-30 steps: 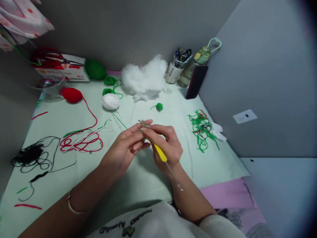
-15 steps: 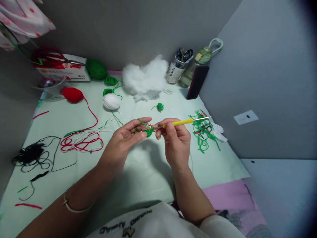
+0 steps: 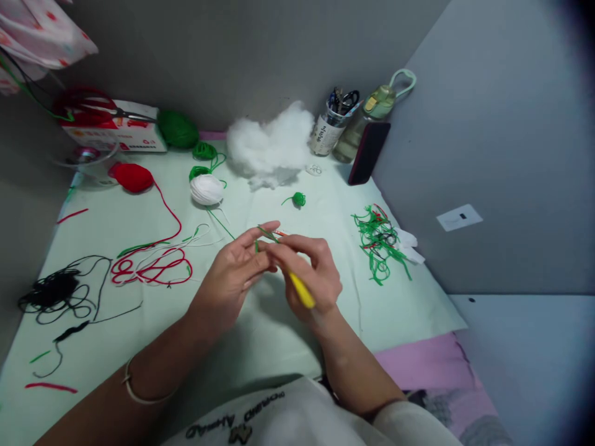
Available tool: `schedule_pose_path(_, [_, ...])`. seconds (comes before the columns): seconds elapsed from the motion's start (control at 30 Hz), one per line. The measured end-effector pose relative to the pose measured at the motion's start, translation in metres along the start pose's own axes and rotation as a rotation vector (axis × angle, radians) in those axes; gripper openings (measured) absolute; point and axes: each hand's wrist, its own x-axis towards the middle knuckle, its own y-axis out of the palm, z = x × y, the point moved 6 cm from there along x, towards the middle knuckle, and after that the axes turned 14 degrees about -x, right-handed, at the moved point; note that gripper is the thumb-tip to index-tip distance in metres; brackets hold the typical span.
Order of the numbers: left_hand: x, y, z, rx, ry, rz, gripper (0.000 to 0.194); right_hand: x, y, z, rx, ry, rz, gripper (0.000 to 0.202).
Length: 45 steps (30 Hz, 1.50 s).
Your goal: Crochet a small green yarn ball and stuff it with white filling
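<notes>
My right grip (image 3: 316,272) is closed around the crochet hook (image 3: 302,290), fingers curled and thumb along it. Its smooth yellow handle, thick and rounded, slants from my fingertips down toward the wrist, where the thin rear shaft blurs; the working tip is hidden between my grips. My left grip (image 3: 235,263) is half curled, holding green yarn (image 3: 268,234), a thin twisted strand stretched over the raised forefinger just beside my right fingertips. What my left thumb presses there is covered, so I cannot tell.

Beyond my fingers, on the pale, lightly creased cloth over the counter (image 3: 395,310), sits a small knotted green ball (image 3: 299,199). Behind it rises a fluffy, cloud-shaped heap of white stuffing (image 3: 272,148). To the left lie a tightly wound white yarn ball (image 3: 207,190) and a fuzzy red one (image 3: 133,178); to the right, a wiry tangle of scraps (image 3: 379,244).
</notes>
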Motion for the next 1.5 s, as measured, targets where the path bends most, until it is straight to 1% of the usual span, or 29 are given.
schedule_pose_path(0.07, [0.001,0.001,0.0,-0.08,-0.085,0.005,0.04,0.003,-0.004,-0.012,0.196,0.177,-0.047,0.022])
schedule_pose_path(0.13, [0.002,0.001,-0.004,-0.103,-0.074,0.018,0.037,0.004,-0.002,-0.026,0.433,0.378,-0.062,0.02])
schedule_pose_path(0.2, [0.003,0.003,-0.008,-0.083,-0.052,0.047,0.036,0.004,0.006,-0.034,0.597,0.503,-0.005,0.019])
schedule_pose_path(0.3, [0.003,0.004,-0.005,-0.044,-0.052,0.066,0.035,0.002,0.016,-0.037,0.659,0.564,0.089,0.021])
schedule_pose_path(0.43, [0.003,0.004,-0.003,-0.007,-0.044,0.066,0.036,0.001,0.018,-0.037,0.652,0.596,0.107,0.022])
schedule_pose_path(0.57, [0.004,0.002,-0.006,0.011,-0.025,0.053,0.038,0.003,0.016,-0.036,0.678,0.616,0.113,0.021])
schedule_pose_path(0.63, [0.004,0.001,-0.007,0.023,-0.007,0.055,0.037,0.004,0.013,-0.034,0.666,0.606,0.103,0.021])
schedule_pose_path(0.7, [0.004,-0.001,-0.008,0.064,0.039,0.058,0.036,0.005,0.009,-0.03,0.594,0.552,0.074,0.021])
schedule_pose_path(0.77, [0.003,-0.002,-0.011,0.133,0.125,0.046,0.035,0.006,0.004,-0.022,0.458,0.415,0.041,0.019])
schedule_pose_path(0.83, [0.001,-0.002,-0.011,0.163,0.19,0.032,0.04,0.004,0.001,-0.01,0.258,0.207,0.026,0.02])
schedule_pose_path(0.87, [0.001,-0.002,-0.01,0.141,0.182,0.031,0.043,0.002,0.0,-0.004,0.146,0.11,0.023,0.024])
schedule_pose_path(0.9, [0.0,-0.001,-0.007,0.096,0.138,0.034,0.045,0.0,0.0,0.0,0.045,0.03,0.014,0.028])
schedule_pose_path(0.93, [0.001,0.0,-0.004,0.039,0.066,0.039,0.046,-0.002,0.0,0.003,-0.029,-0.023,0.007,0.032])
schedule_pose_path(0.97, [0.0,0.001,0.0,-0.017,-0.018,0.043,0.046,-0.003,0.0,0.003,-0.06,-0.043,0.003,0.034])
schedule_pose_path(1.0, [0.0,0.003,0.003,-0.066,-0.092,0.042,0.044,-0.004,0.0,0.001,-0.036,-0.028,-0.005,0.033])
schedule_pose_path(1.03, [0.0,0.003,0.003,-0.106,-0.141,0.039,0.042,-0.003,-0.001,-0.003,0.037,0.032,-0.011,0.028])
schedule_pose_path(1.07, [0.0,0.004,0.002,-0.135,-0.162,0.036,0.039,-0.001,-0.002,-0.01,0.145,0.121,-0.02,0.023])
schedule_pose_path(1.1, [0.0,0.004,-0.001,-0.155,-0.156,0.035,0.037,0.0,-0.001,-0.017,0.27,0.234,-0.029,0.019])
schedule_pose_path(1.17, [0.001,0.004,-0.006,-0.154,-0.118,0.047,0.036,0.002,0.003,-0.03,0.506,0.444,-0.027,0.02])
schedule_pose_path(1.2, [0.001,0.004,-0.007,-0.132,-0.105,0.064,0.035,0.003,0.007,-0.032,0.588,0.499,-0.004,0.021])
schedule_pose_path(1.23, [0.001,0.004,-0.007,-0.098,-0.094,0.082,0.035,0.005,0.01,-0.032,0.635,0.512,0.029,0.021])
schedule_pose_path(1.3, [0.002,0.004,-0.006,-0.022,-0.049,0.1,0.035,0.006,0.014,-0.027,0.635,0.474,0.088,0.017])
schedule_pose_path(1.37, [0.002,0.003,-0.007,0.037,0.029,0.089,0.037,0.006,0.013,-0.022,0.55,0.402,0.086,0.016])
schedule_pose_path(1.43, [0.002,0.003,-0.007,0.043,0.091,0.065,0.042,0.005,0.009,-0.015,0.398,0.28,0.059,0.021])
schedule_pose_path(1.47, [0.002,0.003,-0.007,0.021,0.088,0.051,0.043,0.004,0.007,-0.01,0.3,0.199,0.048,0.024])
schedule_pose_path(1.5, [0.002,0.003,-0.005,-0.015,0.056,0.038,0.042,0.004,0.005,-0.006,0.202,0.119,0.039,0.026])
